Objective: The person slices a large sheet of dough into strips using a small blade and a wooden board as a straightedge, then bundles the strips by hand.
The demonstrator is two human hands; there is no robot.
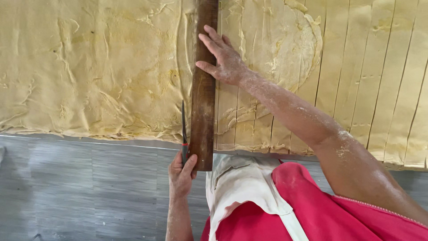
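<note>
Left of the wooden board [203,89], uncut dough [89,67] covers the table, and my left hand [180,172] at the board's near end is closed around a knife [183,129] whose blade lies against the board's left edge, pointing away from me. On the board's far part my right hand [223,56] lies flat and open, fingers spread, pressing it onto the dough. Right of the board the dough is already cut into long strips [374,80] running parallel to it.
</note>
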